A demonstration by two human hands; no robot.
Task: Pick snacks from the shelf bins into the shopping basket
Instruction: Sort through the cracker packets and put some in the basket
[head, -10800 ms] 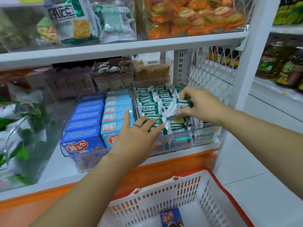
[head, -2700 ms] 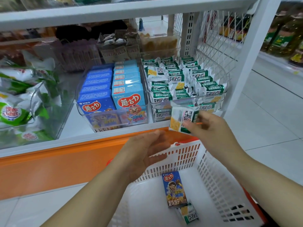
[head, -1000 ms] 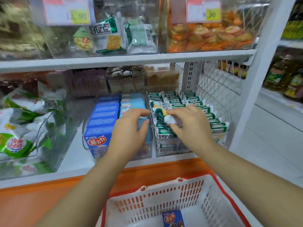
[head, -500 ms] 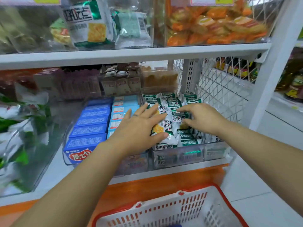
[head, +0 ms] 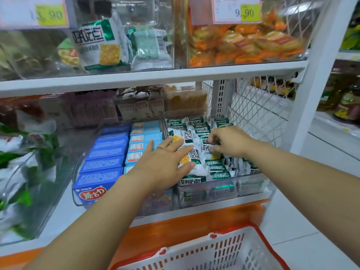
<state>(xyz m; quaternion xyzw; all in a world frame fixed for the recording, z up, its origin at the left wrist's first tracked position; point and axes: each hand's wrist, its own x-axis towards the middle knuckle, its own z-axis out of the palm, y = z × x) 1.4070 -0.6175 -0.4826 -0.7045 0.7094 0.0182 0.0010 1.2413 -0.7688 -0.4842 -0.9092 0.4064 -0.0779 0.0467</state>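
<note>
White metal supermarket shelving (head: 148,79) is filling the view, and on its lower board a clear plastic bin (head: 224,190) is holding rows of small green-and-white foil snack packets (head: 218,168), with a row of blue cardboard boxes (head: 103,164) sitting just to its left. Both hands are reaching into the packet bin. The left hand (head: 163,164) is lying flat across the front packets, fingers straight and spread, pressing rather than gripping. The right hand (head: 231,142) is working further back, its fingers curling down against the thumb and apparently pinching a cracker packet (head: 207,148) that is lying among the others, touching its neighbours and not yet lifted. Below the orange base panel (head: 175,230), the white slotted plastic shopping basket with a red rim (head: 194,256) is showing only its back wall, so what it is carrying cannot be told. Judging from this, the task is sitting mid-pick: a packet is being taken hold of, while lifting it clear, bringing it down over the rim and releasing it into the basket are all left to do.
</note>
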